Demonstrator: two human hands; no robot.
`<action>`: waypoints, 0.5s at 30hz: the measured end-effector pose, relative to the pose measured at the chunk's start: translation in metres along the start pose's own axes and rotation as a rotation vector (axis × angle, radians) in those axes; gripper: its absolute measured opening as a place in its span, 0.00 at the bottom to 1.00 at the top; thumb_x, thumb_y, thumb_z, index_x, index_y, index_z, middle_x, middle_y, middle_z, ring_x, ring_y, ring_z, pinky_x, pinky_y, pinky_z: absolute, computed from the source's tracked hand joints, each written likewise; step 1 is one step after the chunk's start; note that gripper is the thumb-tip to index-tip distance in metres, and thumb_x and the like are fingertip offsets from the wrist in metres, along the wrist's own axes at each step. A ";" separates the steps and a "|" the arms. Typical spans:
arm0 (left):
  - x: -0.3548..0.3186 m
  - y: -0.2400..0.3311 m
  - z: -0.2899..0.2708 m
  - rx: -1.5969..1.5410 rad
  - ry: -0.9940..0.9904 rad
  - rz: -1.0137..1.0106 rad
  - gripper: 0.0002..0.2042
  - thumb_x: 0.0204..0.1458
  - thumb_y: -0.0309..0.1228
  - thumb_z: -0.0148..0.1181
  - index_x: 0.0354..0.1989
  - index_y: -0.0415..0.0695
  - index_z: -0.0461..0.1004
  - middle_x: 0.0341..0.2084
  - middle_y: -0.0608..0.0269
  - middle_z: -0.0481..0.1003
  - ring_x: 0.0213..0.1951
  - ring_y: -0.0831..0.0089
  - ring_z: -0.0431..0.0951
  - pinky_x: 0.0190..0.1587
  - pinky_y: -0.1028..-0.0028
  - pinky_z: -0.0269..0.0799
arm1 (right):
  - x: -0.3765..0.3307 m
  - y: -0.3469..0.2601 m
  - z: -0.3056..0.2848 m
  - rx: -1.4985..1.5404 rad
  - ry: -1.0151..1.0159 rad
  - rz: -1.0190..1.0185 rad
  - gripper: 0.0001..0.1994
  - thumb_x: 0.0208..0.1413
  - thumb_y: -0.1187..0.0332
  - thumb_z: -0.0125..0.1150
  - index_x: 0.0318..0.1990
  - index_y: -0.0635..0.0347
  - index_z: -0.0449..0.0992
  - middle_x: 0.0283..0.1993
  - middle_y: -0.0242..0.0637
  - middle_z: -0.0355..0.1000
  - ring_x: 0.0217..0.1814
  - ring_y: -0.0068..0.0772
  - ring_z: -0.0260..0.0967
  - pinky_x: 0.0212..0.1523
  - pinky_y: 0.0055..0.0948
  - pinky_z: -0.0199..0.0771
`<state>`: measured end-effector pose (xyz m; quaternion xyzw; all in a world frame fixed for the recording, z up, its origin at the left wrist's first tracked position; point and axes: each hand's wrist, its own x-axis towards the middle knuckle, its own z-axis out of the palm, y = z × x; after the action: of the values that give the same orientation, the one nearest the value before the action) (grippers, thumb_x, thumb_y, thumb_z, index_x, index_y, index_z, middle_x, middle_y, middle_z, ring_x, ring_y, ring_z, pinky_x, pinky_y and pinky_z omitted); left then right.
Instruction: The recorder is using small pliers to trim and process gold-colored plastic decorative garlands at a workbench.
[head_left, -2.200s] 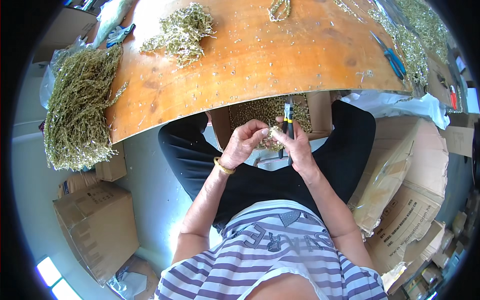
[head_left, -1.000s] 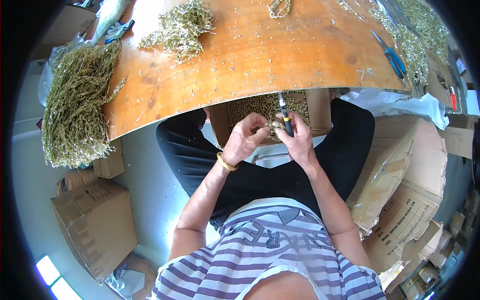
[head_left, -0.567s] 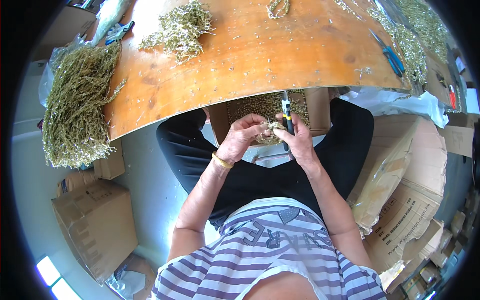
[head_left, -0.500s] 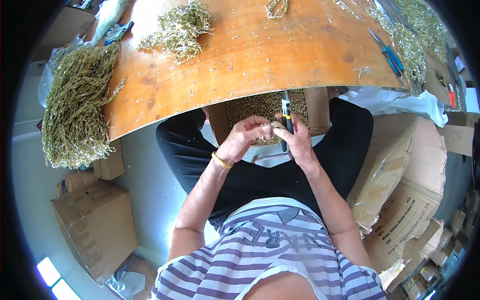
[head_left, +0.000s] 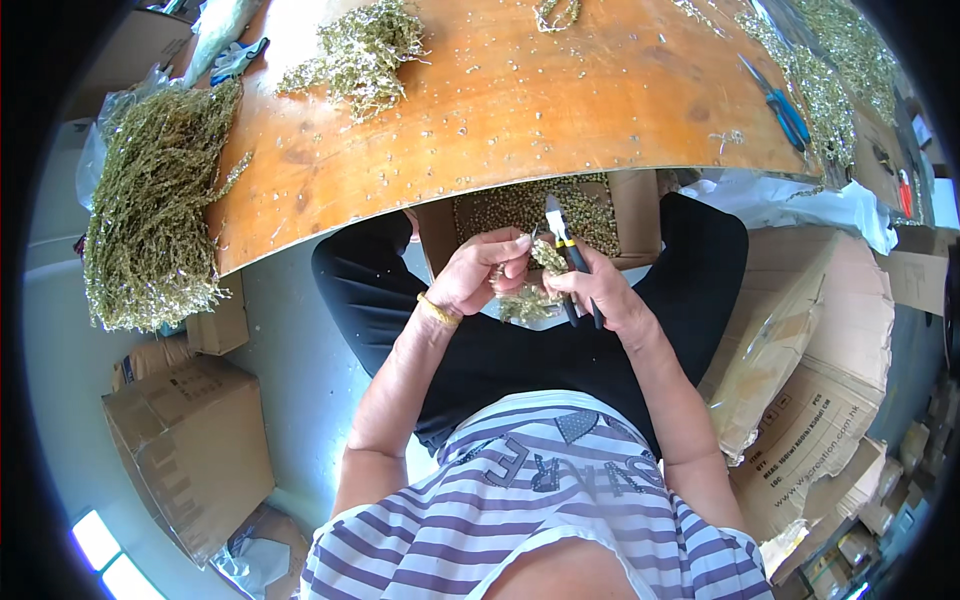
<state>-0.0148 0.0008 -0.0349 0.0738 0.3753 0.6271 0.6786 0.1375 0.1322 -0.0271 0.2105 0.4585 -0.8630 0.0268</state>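
My right hand [head_left: 612, 295] is wrapped round a pair of pliers [head_left: 571, 255] with black handles and yellow bands, its pale jaws pointing away from me. A gold beaded strand [head_left: 528, 303] hangs in a loose bunch between my hands, over my lap. The fingertips of my left hand [head_left: 482, 275] are closed in a pinch on the strand's far end. Some of the strand is also against the fingers of my right hand. Just beyond both hands an open carton [head_left: 636, 212] holds many small gold beads, partly covered by the table edge.
The wooden table [head_left: 480, 130] curves ahead, scattered with tiny beads. A thick gold bundle [head_left: 155, 220] drapes over its left edge; a gold heap [head_left: 365, 55] lies farther back. Blue-handled pliers [head_left: 785, 115] rest at right. Cartons stand left [head_left: 195, 450] and right [head_left: 800, 390].
My hands have drawn slightly apart, and more of the gold strand shows below them. The pliers have tilted, their jaws now farther left and a little nearer me.
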 end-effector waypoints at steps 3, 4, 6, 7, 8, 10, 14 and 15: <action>-0.003 0.008 0.006 0.035 -0.032 -0.157 0.12 0.56 0.36 0.47 0.28 0.39 0.67 0.12 0.71 0.62 0.12 0.85 0.56 0.14 0.83 0.50 | -0.003 -0.001 -0.003 0.175 0.197 -0.071 0.21 0.45 0.74 0.52 0.50 0.62 0.62 0.30 0.34 0.64 0.37 0.29 0.68 0.42 0.28 0.67; -0.006 0.014 0.014 0.209 0.059 -0.231 0.14 0.57 0.37 0.46 0.26 0.40 0.68 0.11 0.72 0.61 0.10 0.86 0.53 0.12 0.83 0.46 | -0.003 -0.004 -0.009 0.193 0.233 -0.019 0.19 0.46 0.73 0.50 0.48 0.61 0.62 0.30 0.34 0.64 0.35 0.29 0.67 0.43 0.29 0.67; -0.007 0.018 0.016 0.428 0.006 -0.241 0.16 0.56 0.40 0.47 0.27 0.38 0.70 0.08 0.72 0.61 0.10 0.84 0.56 0.12 0.82 0.49 | -0.003 -0.001 -0.009 0.484 0.179 -0.059 0.18 0.47 0.72 0.48 0.48 0.61 0.62 0.31 0.35 0.63 0.31 0.25 0.63 0.37 0.26 0.66; -0.009 0.019 0.013 0.426 -0.055 -0.219 0.16 0.56 0.40 0.48 0.28 0.38 0.71 0.08 0.71 0.62 0.10 0.84 0.59 0.12 0.83 0.52 | -0.003 0.001 -0.011 0.484 0.178 -0.058 0.18 0.47 0.72 0.48 0.48 0.61 0.62 0.31 0.35 0.63 0.31 0.25 0.63 0.37 0.26 0.66; -0.010 0.019 0.010 0.423 -0.117 -0.197 0.16 0.55 0.41 0.48 0.29 0.38 0.71 0.08 0.71 0.63 0.11 0.83 0.61 0.13 0.83 0.54 | -0.002 0.003 -0.016 0.584 0.107 -0.050 0.19 0.46 0.72 0.48 0.49 0.60 0.61 0.32 0.35 0.63 0.29 0.23 0.61 0.34 0.24 0.64; -0.007 0.022 -0.001 0.264 -0.073 -0.137 0.16 0.55 0.42 0.48 0.29 0.39 0.72 0.09 0.70 0.64 0.13 0.82 0.63 0.16 0.84 0.57 | -0.005 0.002 -0.021 0.683 0.036 -0.041 0.20 0.46 0.72 0.49 0.50 0.60 0.61 0.32 0.35 0.63 0.27 0.21 0.58 0.32 0.23 0.62; -0.013 0.039 -0.003 0.552 -0.066 -0.127 0.14 0.54 0.40 0.52 0.30 0.40 0.72 0.10 0.74 0.61 0.14 0.85 0.58 0.16 0.82 0.51 | -0.019 -0.010 -0.021 0.208 -0.145 0.196 0.23 0.45 0.74 0.51 0.52 0.66 0.59 0.32 0.37 0.65 0.29 0.25 0.62 0.33 0.25 0.64; -0.014 0.042 0.001 0.768 -0.028 -0.105 0.13 0.53 0.39 0.53 0.30 0.40 0.72 0.10 0.75 0.61 0.14 0.86 0.58 0.16 0.83 0.52 | -0.022 -0.013 -0.021 0.142 -0.152 0.205 0.23 0.45 0.74 0.50 0.52 0.66 0.59 0.31 0.37 0.65 0.31 0.27 0.64 0.37 0.27 0.65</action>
<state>-0.0466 -0.0028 -0.0042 0.3119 0.5768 0.4042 0.6377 0.1617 0.1529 -0.0190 0.1916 0.3690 -0.8994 0.1345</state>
